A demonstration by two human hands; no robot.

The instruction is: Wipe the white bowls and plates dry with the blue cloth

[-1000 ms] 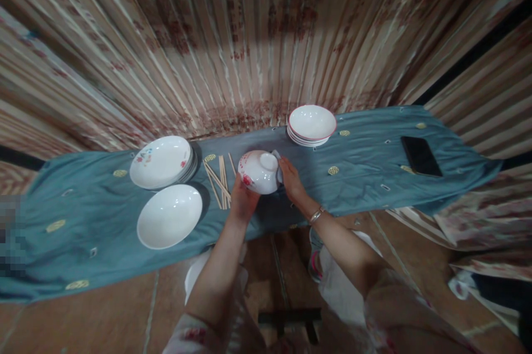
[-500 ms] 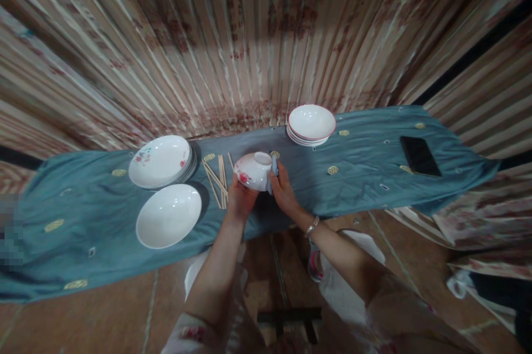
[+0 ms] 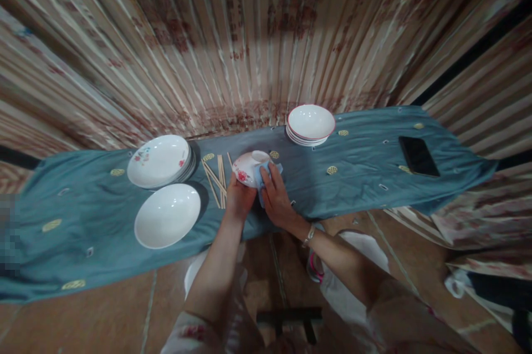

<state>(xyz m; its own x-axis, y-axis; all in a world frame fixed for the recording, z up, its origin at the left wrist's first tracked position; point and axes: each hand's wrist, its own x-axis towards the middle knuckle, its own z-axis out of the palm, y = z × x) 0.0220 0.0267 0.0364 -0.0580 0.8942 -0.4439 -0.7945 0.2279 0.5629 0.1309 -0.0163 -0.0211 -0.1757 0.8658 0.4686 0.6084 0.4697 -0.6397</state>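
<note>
Beyond the right hand [image 3: 276, 196], a pleated beige curtain [image 3: 257, 38] with reddish prints hangs in dim light, while a dark pole [image 3: 469, 56] slants away to the hand's right. Below the hand stretches a long, teal-draped table [image 3: 357, 188], and under that lies a brown tiled floor [image 3: 103, 309] with pale joints.

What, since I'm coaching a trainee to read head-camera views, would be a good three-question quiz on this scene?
1. Multiple choice: What does the right hand hold against the floral bowl?
A) a plate
B) a blue cloth
C) a chopstick

2. True or false: The floral bowl, held in the left hand, has its base upward.

3. Compare: Which stands farther from the person, the red-rimmed bowl stack or the large white bowl?

Key: 1. B; 2. True; 3. The red-rimmed bowl stack.
</note>
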